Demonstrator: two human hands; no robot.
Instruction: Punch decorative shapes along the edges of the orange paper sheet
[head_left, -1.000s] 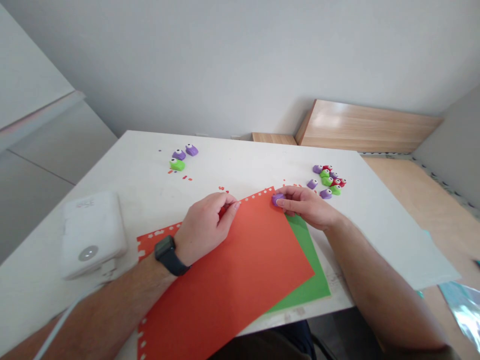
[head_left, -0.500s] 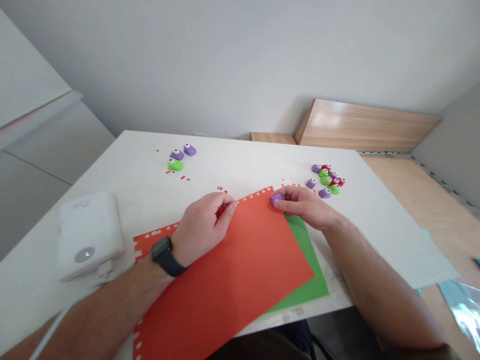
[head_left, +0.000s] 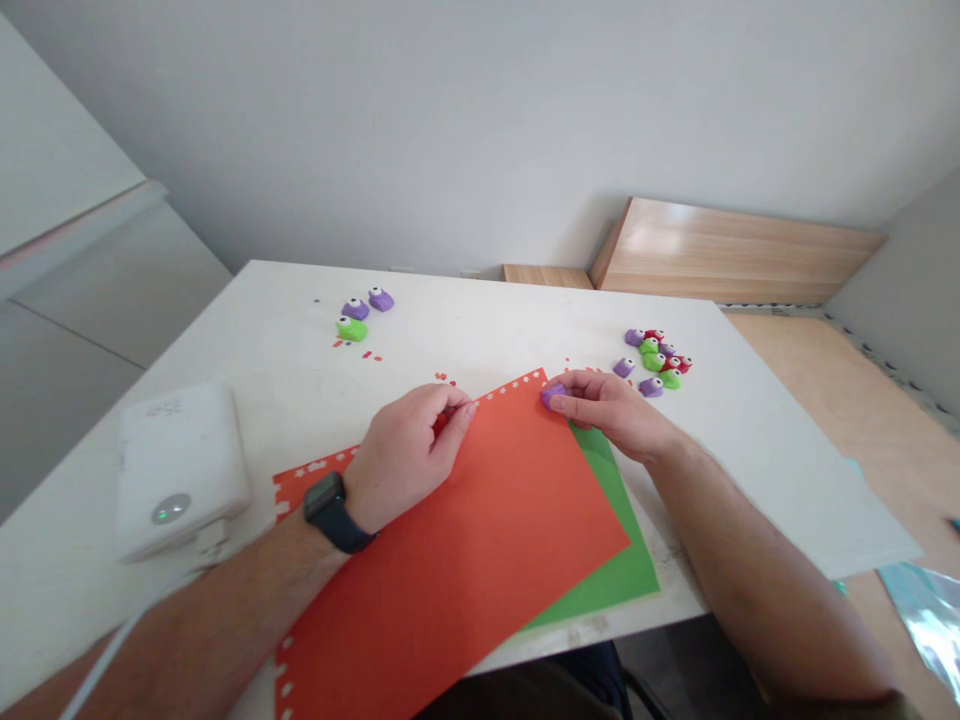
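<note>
A sheet of orange paper [head_left: 480, 560] lies askew over green paper [head_left: 611, 585] at the table's front edge. Small shaped holes run along its far and left edges. My left hand [head_left: 409, 440], with a dark watch on the wrist, pinches the far edge of the orange sheet between thumb and fingers. Near the sheet's far right corner, my right hand [head_left: 600, 405] is closed on a small purple craft punch [head_left: 553, 396]. The punch sits at the paper's edge; my fingers cover part of it.
Several purple, red and green punches [head_left: 652, 352] stand to the right. Three more punches [head_left: 354, 309] stand at the back left. Tiny paper cut-outs [head_left: 444, 379] dot the white table [head_left: 480, 320]. A white power bank [head_left: 180, 460] with a cable stands left.
Both hands keep their holds. The orange sheet's far right corner has shifted very slightly away from me, and the view has moved a little.
</note>
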